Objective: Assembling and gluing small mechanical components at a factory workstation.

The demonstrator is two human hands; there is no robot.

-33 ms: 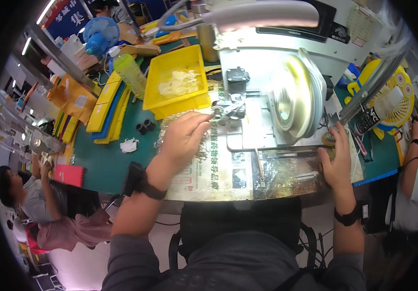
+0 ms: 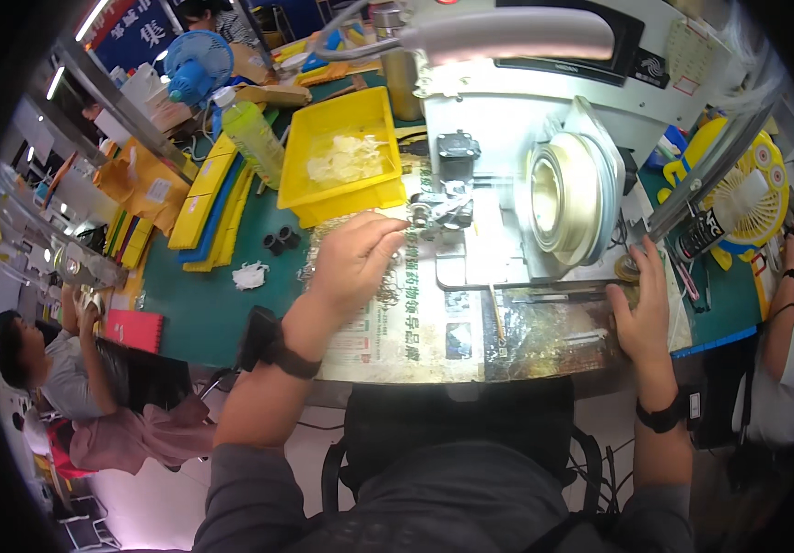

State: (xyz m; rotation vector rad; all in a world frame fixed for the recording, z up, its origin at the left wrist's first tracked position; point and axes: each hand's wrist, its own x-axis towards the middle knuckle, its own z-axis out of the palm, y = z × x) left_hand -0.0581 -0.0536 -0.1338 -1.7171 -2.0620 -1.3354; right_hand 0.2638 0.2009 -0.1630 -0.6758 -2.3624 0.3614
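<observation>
My left hand [image 2: 352, 260] is closed in a pinch, thumb against fingers. Its fingertips are beside a small metal clamp [image 2: 423, 217] on a bench machine; whatever they hold is too small to make out. A black block [image 2: 457, 152] sits behind the clamp. To its right stands a pale, ring-shaped wheel [image 2: 558, 198], brightly lit. My right hand [image 2: 641, 309] is open at the machine's right side, fingers and thumb apart around a small brass-coloured round piece [image 2: 627, 267]. Whether the fingers touch that piece is unclear. Thin wire-like pieces [image 2: 386, 288] lie under my left hand.
A yellow bin [image 2: 303, 194] with pale scraps stands behind my left hand. Left of it are a bottle [image 2: 251, 138], yellow and blue strips [image 2: 203, 207] and small black cylinders [image 2: 282, 241]. A lamp [image 2: 517, 35] overhangs the machine. A yellow fan [image 2: 738, 189] stands right. Co-workers sit either side.
The view has shifted slightly, so the bench things appear a little further right. The wheel looks sharper than before. Both hands keep nearly the same place and pose.
</observation>
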